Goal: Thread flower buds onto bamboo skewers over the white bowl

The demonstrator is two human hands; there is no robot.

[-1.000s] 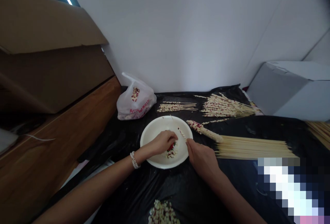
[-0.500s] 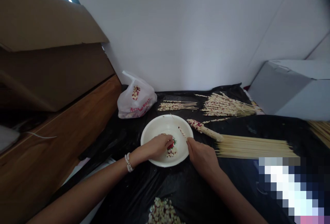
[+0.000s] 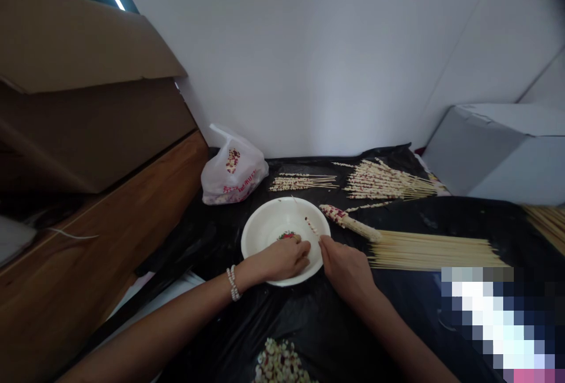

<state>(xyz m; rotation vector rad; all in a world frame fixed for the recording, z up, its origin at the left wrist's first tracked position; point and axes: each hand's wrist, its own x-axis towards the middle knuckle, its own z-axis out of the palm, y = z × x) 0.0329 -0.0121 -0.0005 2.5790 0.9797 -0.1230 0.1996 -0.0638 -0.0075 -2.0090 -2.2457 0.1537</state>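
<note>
A white bowl (image 3: 260, 218) with a red and green print on its bottom sits in front of me. My left hand (image 3: 285, 257), a beaded bracelet on its wrist, reaches down into the bowl with curled fingers. It covers the spot where loose corn kernels lay, and whatever its fingertips hold is hidden. At the bowl's right rim, my right hand (image 3: 342, 260) pinches a thin skewer (image 3: 311, 225) threaded with pale and dark red kernels. The skewer's tip leans up and left over the bowl. Beside that hand lies a partly stripped corn cob (image 3: 348, 221).
Bare bamboo sticks (image 3: 436, 250) lie right of the bowl. Finished kernel skewers (image 3: 379, 180) and a smaller bunch (image 3: 300, 182) rest behind it. A plastic bag (image 3: 233, 174) stands at back left, a kernel pile (image 3: 282, 362) near me. Boxes flank both sides.
My left hand has moved right and toward me within the bowl, now covering the loose kernels and uncovering part of the print. My right hand and its skewer have stayed almost still.
</note>
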